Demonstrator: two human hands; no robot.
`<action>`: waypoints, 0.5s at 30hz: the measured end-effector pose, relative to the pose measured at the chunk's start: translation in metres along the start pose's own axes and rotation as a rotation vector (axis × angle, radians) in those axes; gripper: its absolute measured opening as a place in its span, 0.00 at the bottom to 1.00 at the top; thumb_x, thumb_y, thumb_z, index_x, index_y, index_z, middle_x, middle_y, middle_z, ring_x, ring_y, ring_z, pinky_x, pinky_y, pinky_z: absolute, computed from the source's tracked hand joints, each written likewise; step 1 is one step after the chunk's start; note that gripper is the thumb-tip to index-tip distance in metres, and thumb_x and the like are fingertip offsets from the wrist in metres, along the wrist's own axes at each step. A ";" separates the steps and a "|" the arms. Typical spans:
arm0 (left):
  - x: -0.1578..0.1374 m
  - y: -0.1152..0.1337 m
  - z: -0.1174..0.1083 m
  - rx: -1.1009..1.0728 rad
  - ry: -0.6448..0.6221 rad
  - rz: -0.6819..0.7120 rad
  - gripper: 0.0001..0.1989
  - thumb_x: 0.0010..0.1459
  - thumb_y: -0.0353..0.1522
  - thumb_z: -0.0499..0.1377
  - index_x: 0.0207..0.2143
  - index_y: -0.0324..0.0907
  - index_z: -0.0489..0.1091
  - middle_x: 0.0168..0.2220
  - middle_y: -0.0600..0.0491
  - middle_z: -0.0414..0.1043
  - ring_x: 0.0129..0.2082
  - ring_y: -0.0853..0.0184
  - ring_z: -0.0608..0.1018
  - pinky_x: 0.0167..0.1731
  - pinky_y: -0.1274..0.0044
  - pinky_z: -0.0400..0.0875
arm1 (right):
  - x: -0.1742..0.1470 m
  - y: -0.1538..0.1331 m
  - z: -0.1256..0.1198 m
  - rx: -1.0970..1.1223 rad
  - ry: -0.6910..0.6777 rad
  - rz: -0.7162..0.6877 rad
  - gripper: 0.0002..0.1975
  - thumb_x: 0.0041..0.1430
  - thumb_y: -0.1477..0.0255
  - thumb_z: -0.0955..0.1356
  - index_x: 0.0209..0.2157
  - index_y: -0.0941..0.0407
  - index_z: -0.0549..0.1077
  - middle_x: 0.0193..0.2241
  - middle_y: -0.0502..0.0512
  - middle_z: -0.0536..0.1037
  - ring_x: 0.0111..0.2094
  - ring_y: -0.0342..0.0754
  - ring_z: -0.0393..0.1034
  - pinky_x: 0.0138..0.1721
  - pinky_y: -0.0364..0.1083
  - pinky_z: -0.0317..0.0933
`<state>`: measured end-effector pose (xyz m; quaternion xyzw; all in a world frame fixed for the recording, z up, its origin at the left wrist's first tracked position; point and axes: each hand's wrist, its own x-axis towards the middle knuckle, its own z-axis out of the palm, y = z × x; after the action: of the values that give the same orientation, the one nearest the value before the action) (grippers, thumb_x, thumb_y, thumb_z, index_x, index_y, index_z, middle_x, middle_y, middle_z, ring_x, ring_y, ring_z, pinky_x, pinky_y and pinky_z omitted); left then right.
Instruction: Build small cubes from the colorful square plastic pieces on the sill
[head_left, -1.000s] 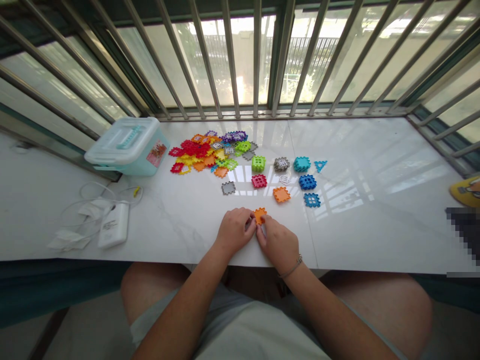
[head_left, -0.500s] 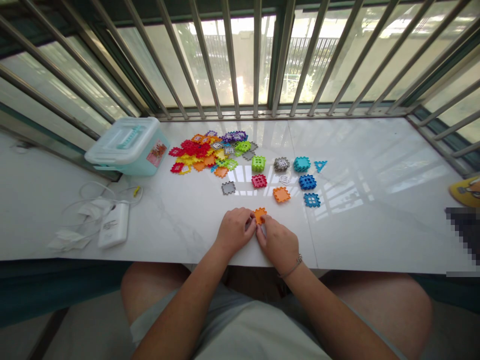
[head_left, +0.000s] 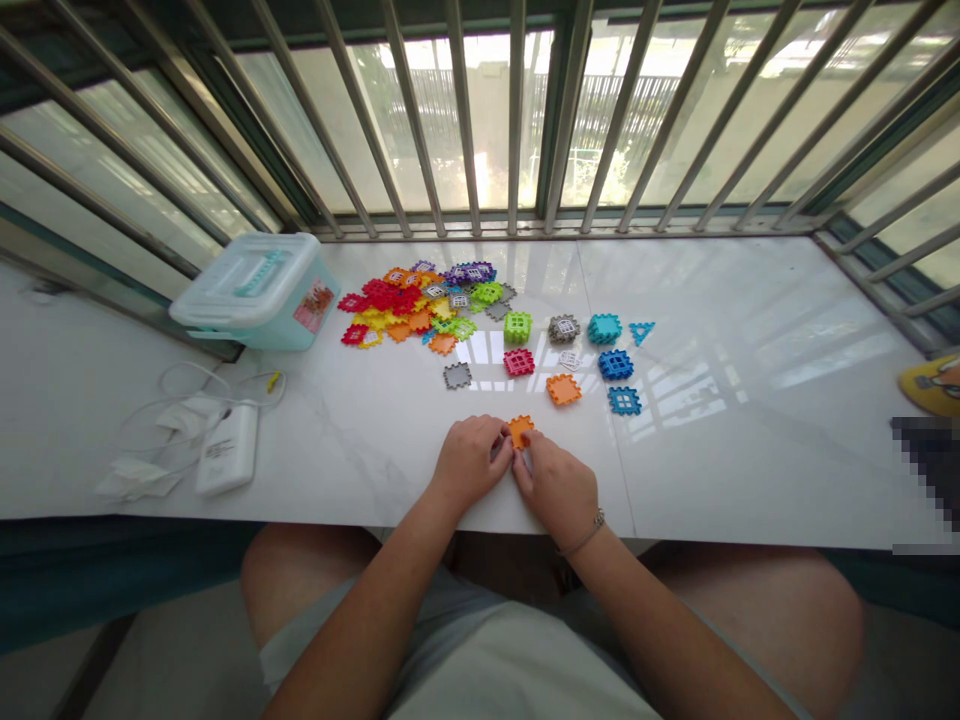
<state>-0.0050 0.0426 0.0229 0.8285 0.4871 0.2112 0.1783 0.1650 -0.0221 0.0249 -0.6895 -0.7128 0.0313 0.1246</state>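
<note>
An orange square building tile [head_left: 520, 430] with notched edges is between my two hands, near the front of the table. My left hand [head_left: 471, 455] grips its left side, fingers curled. From the right, my right hand [head_left: 559, 485] pinches the same tile; its lower edge is hidden by fingers. Just beyond lies another orange tile piece [head_left: 563, 390]. Behind that are a crimson tile stack [head_left: 518, 362], a green stack [head_left: 517, 327], a grey stack [head_left: 564, 329], a teal stack [head_left: 604, 328] and a blue stack [head_left: 616, 364]. A single grey tile [head_left: 457, 376] lies to the left.
A heap of mixed coloured tiles [head_left: 405, 305] spreads at the back left, beside a lidded pale-teal box [head_left: 259, 290]. A white power strip or adapter [head_left: 226, 450] with cables lies at left. Metal window bars [head_left: 457, 120] border the white table [head_left: 720, 440] behind.
</note>
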 end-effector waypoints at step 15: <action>0.000 0.000 0.000 -0.004 0.013 0.007 0.01 0.68 0.31 0.62 0.40 0.46 0.74 0.38 0.52 0.79 0.40 0.59 0.79 0.43 0.66 0.67 | -0.001 0.000 -0.002 0.045 -0.013 0.024 0.20 0.78 0.58 0.64 0.59 0.54 0.76 0.36 0.56 0.87 0.34 0.49 0.81 0.32 0.46 0.54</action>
<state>-0.0051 0.0426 0.0233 0.8285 0.4847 0.2183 0.1762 0.1658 -0.0229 0.0263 -0.6949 -0.7042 0.0534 0.1352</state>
